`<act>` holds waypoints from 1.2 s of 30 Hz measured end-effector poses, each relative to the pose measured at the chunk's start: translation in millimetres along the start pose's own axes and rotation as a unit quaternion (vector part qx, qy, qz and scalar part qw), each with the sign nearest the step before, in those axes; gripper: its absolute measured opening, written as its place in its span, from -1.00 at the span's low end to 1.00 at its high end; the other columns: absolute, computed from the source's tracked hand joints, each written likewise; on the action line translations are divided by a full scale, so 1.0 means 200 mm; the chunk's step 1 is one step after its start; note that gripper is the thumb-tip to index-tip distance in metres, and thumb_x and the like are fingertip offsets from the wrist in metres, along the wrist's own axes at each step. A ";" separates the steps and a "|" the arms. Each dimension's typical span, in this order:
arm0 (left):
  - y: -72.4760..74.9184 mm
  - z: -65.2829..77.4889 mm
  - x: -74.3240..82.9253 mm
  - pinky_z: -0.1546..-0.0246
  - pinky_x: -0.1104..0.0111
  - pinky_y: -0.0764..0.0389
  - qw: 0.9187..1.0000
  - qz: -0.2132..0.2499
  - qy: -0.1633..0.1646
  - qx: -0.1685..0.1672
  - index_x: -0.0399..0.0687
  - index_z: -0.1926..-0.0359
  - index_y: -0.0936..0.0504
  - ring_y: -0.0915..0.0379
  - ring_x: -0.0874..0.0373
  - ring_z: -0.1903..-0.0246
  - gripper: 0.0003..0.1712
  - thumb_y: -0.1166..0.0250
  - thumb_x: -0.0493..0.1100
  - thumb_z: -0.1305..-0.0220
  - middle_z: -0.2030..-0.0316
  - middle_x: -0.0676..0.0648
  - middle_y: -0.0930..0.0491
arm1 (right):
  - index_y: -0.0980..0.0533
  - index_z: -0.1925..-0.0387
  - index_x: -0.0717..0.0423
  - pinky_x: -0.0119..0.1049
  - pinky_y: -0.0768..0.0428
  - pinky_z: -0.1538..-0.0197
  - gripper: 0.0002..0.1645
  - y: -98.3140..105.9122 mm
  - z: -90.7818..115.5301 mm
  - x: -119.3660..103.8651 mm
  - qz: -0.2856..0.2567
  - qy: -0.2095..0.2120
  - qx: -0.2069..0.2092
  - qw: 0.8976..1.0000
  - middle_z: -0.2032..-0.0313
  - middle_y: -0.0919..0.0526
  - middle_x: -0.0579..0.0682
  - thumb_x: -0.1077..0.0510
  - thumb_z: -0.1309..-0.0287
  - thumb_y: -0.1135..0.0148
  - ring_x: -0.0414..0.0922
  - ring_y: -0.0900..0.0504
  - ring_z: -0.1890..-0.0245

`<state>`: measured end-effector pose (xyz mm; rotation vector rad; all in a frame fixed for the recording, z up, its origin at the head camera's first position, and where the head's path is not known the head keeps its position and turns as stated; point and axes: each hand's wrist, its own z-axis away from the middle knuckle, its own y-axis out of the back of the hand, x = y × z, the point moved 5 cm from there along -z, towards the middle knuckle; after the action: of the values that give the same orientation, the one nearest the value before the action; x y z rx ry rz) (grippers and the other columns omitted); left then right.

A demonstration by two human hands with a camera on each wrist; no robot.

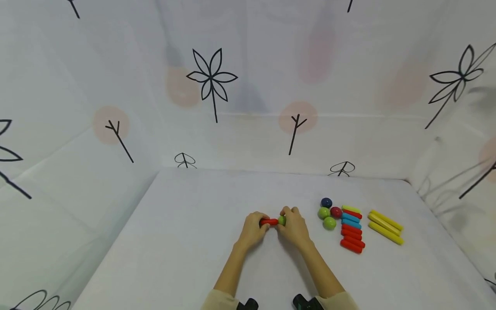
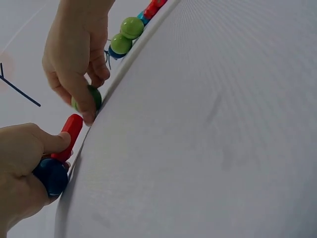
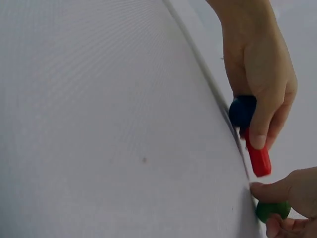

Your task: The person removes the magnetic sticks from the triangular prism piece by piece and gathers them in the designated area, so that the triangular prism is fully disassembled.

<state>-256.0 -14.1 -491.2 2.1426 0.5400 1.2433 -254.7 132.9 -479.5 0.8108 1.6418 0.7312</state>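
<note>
My left hand point(image 1: 252, 229) grips a short red stick point(image 1: 271, 221) between thumb and fingers. A dark blue ball point(image 2: 51, 176) sits at the stick's near end, tucked against the palm; the fingers hide it in the head view. Facing it, my right hand point(image 1: 296, 228) pinches a green ball point(image 3: 272, 211) with thumb and fingertips. The stick's free end points at this green ball, and both wrist views show a small gap between them. Whether the blue ball is joined to the stick, I cannot tell.
Right of the hands lie a blue ball point(image 1: 327, 202), a red ball point(image 1: 336, 212) and two green balls point(image 1: 329, 223). Beside them is a column of short red, blue and yellow-green sticks point(image 1: 351, 232). Longer yellow sticks point(image 1: 385, 227) lie farther right on the white table point(image 1: 174, 241).
</note>
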 end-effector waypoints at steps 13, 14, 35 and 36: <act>0.02 0.00 -0.01 0.17 0.24 -0.51 1.000 -0.007 0.028 0.001 -0.29 0.29 -0.66 -0.51 0.00 0.26 -0.86 -0.34 -0.39 -0.04 0.34 -0.14 -0.63 | -0.54 0.10 0.31 -0.17 -0.54 0.32 -0.58 0.10 0.04 0.04 -0.057 0.012 0.030 0.998 0.25 -0.58 0.24 0.23 0.04 -0.39 -0.03 -0.54 0.39; 0.02 0.00 -0.01 0.17 0.24 -0.51 1.000 -0.006 0.027 0.001 -0.29 0.29 -0.66 -0.51 -0.01 0.26 -0.86 -0.34 -0.39 -0.04 0.34 -0.14 -0.63 | -0.54 0.09 0.32 -0.19 -0.54 0.33 -0.57 0.11 0.05 0.05 -0.058 0.012 0.031 0.998 0.25 -0.59 0.22 0.25 0.04 -0.39 -0.05 -0.53 0.41; 0.01 0.00 0.00 0.19 0.30 -0.50 1.000 0.004 0.026 -0.004 -0.27 0.27 -0.66 -0.47 0.04 0.27 -0.86 -0.30 -0.38 -0.08 0.33 -0.11 -0.63 | -0.45 -0.07 0.36 0.17 -0.45 -0.05 -0.52 0.24 0.02 0.34 0.014 -0.056 0.028 0.998 -0.06 -0.46 0.37 0.33 -0.07 -0.22 0.26 -0.42 -0.04; 0.01 0.00 0.00 0.19 0.30 -0.50 1.000 0.005 0.027 -0.005 -0.27 0.27 -0.66 -0.47 0.04 0.27 -0.86 -0.30 -0.38 -0.08 0.33 -0.11 -0.63 | -0.45 -0.08 0.36 0.18 -0.44 -0.06 -0.52 0.24 0.02 0.33 0.016 -0.056 0.027 0.998 -0.08 -0.44 0.37 0.33 -0.07 -0.21 0.27 -0.41 -0.05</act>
<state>-256.6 -15.9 -489.8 2.1109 0.5474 1.3103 -254.4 215.8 -478.0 0.9024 1.5574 0.6545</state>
